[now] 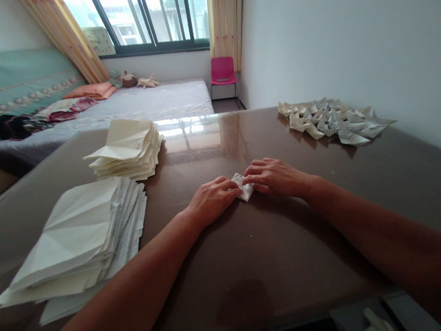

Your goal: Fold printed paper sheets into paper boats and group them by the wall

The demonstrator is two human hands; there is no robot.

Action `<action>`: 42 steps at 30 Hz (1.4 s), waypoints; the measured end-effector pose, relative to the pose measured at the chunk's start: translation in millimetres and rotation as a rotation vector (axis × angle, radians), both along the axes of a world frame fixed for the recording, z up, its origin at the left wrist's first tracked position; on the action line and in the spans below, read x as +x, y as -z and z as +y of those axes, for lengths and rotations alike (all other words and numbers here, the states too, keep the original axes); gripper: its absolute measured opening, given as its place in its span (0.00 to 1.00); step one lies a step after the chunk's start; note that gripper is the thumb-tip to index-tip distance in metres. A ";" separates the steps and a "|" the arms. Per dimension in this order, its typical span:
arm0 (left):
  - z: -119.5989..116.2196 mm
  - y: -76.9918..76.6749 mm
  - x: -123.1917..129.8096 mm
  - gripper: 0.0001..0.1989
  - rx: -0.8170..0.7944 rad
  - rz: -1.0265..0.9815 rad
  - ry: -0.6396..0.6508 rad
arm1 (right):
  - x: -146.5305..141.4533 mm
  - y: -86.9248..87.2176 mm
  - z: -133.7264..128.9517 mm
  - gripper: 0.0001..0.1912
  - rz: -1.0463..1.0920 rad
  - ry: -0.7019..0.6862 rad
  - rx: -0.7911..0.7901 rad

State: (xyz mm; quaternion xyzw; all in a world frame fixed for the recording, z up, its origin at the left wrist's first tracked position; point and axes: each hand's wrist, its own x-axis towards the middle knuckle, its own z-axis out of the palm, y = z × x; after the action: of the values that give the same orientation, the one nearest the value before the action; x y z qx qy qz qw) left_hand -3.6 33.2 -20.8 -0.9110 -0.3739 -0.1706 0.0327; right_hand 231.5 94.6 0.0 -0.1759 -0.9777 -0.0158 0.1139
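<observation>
A small folded paper square (245, 192), white with faint print, lies turned cornerwise on the brown glossy table (230, 249). From its left side, my left hand (214, 198) grips the edge with thumb and fingers together. On the opposite side my right hand (275, 176) has its fingers bent over the other edge of the paper, pinching it. Fingertips cover both side corners of the square, while its top and bottom corners show.
Two stacks of creased paper sheets stand on the left, a near stack (76, 224) and a farther one (126, 147). Several folded paper boats (330, 118) sit at the back right near the wall. Beyond the table are a bed (157, 101) and a pink chair (222, 71).
</observation>
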 end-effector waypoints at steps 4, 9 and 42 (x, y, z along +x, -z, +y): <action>0.6 1.9 0.2 0.13 -0.005 -0.009 -0.001 | 1.0 -1.5 0.0 0.11 0.013 -0.009 -0.067; 0.2 -1.5 2.1 0.13 0.001 -0.004 0.013 | 4.0 2.1 1.9 0.18 0.077 0.031 -0.149; 2.1 1.5 2.8 0.15 -0.057 -0.088 -0.069 | 2.5 -1.9 0.1 0.15 0.070 0.087 -0.305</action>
State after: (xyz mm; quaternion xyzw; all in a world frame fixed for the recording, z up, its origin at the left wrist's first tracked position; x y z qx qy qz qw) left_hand -0.8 35.3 -22.3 -0.8898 -0.4109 -0.1986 -0.0039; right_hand 233.9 94.6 1.9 -0.2339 -0.9556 0.1340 0.1191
